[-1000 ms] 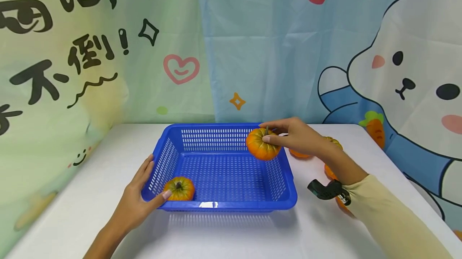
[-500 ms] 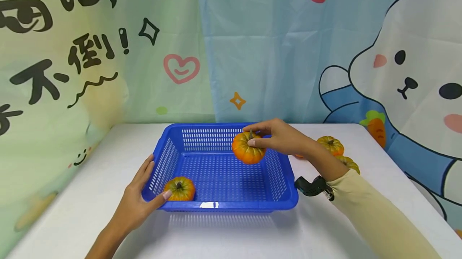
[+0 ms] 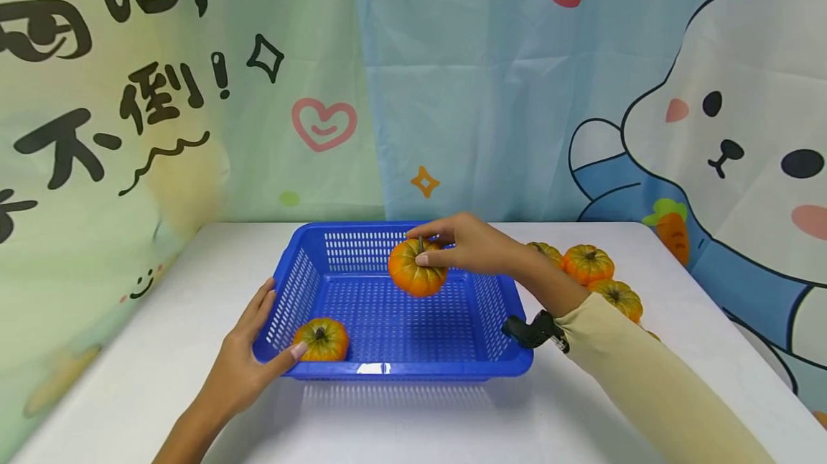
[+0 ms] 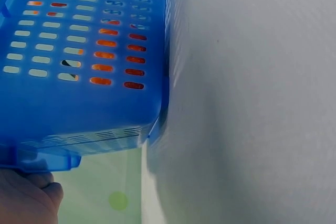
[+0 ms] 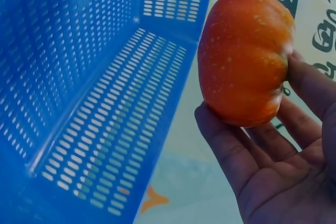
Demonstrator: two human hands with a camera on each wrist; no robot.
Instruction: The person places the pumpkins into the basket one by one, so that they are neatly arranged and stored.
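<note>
On pumpkin [image 5: 244,59], right-wrist view only: flecks [image 5: 229,60]

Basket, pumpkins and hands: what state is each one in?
Basket: on the table, upright, open-topped
Held pumpkin: in the air over the basket
Second pumpkin: resting inside the basket, stem up
Other pumpkins: on the table, some partly hidden
Left hand: holding the basket's corner
Right hand: gripping the held pumpkin

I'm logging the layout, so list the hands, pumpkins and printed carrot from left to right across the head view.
Left hand, lone pumpkin inside the blue basket, held pumpkin, right hand, group of pumpkins, printed carrot.
</note>
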